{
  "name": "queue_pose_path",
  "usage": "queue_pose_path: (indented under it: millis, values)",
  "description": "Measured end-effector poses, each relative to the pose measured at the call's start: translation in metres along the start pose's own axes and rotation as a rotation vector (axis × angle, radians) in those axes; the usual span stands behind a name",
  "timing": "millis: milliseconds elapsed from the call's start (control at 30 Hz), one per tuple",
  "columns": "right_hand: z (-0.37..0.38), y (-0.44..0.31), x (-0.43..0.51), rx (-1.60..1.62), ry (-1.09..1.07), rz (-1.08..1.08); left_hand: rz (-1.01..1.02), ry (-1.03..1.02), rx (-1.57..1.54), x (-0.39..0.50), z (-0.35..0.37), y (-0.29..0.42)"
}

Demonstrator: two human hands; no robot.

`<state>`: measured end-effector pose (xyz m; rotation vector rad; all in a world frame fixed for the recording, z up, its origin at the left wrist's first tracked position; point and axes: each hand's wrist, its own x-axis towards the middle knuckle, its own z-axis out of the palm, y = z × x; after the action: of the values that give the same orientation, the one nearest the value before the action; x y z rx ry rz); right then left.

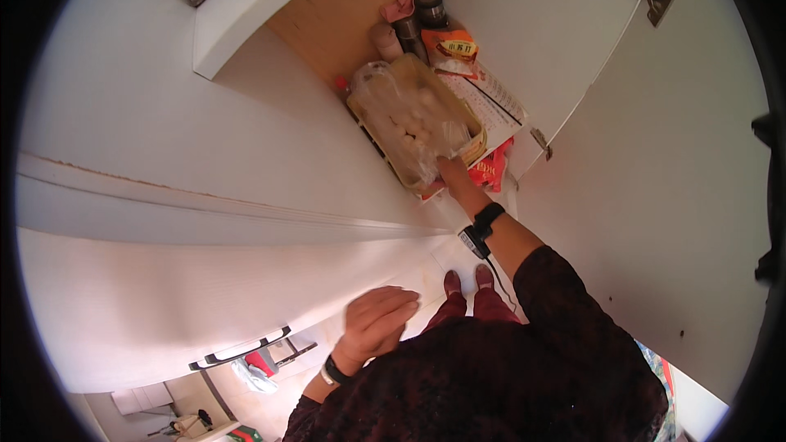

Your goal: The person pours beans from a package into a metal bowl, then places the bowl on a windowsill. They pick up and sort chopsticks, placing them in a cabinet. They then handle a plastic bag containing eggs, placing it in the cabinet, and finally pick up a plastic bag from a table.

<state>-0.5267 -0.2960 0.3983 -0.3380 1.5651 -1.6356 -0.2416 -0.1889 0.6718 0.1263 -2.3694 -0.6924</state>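
Note:
Inside the white cabinet sits a yellowish plastic basket [476, 146]. A clear plastic bag [393, 110] lies in it, with several pale roundish items [417, 135] showing through. My right hand [455, 177] grips the basket's near end, next to the bag's edge; its fingertips are partly hidden. My left hand [381, 318] hangs in front of my body, away from the cabinet's contents. Its fingers are loosely curled and its palm is hidden, with no object visible in it.
Behind the basket stand dark containers [431, 9], a pink cloth [400, 5] and an orange packet [450, 49]. A printed sheet [482, 98] and a red packet [493, 166] lie at its right. The hinged cabinet door [645, 184] stands at right, a white shelf edge [270, 6] above.

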Motion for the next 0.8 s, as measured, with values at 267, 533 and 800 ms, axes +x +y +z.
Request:
queue_pose_path:
  millis: [267,533,800]
  values:
    - [-0.011,-0.01,-0.002,0.081,-0.097,0.13,0.537,0.671,0.722,0.001,-0.085,0.017]
    - [-0.021,-0.02,-0.005,-0.17,-0.196,0.137,0.444,0.713,1.268,0.011,-0.124,-0.021]
    - [-0.099,-0.113,-0.044,-0.342,-0.38,0.21,0.487,0.687,1.19,0.013,-0.123,-0.021]
